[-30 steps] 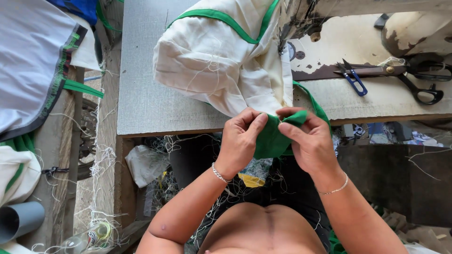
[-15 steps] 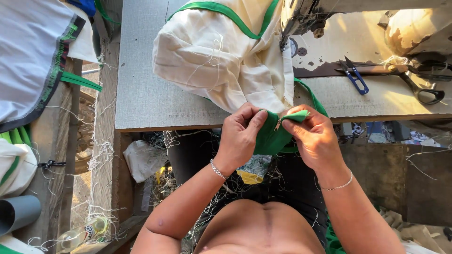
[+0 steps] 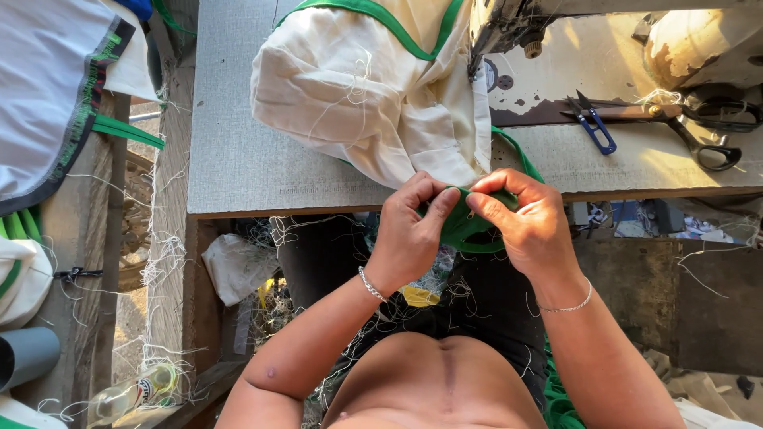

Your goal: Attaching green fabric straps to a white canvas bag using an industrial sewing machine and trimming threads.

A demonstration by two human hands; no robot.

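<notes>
My left hand (image 3: 409,230) and my right hand (image 3: 528,222) meet at the front edge of the grey sewing table (image 3: 238,159). Both pinch a folded piece of green fabric trim (image 3: 463,226) between thumbs and fingers. The trim belongs to a bundled cream cloth piece (image 3: 366,87) with a green border, heaped on the table just beyond my hands. A sewing machine (image 3: 509,28) stands behind the cloth at the upper right. Each wrist wears a thin bracelet.
Small blue thread snips (image 3: 592,127) and large black scissors (image 3: 703,135) lie on the table's right side. White cloth pieces with green and grey edging (image 3: 48,87) are stacked at left. Loose threads, a plastic bottle (image 3: 131,389) and a grey pipe (image 3: 28,357) lie below.
The fingers of both hands have worked the green trim, folding it tighter between them. The hands stayed at the table edge while the view shifted slightly.
</notes>
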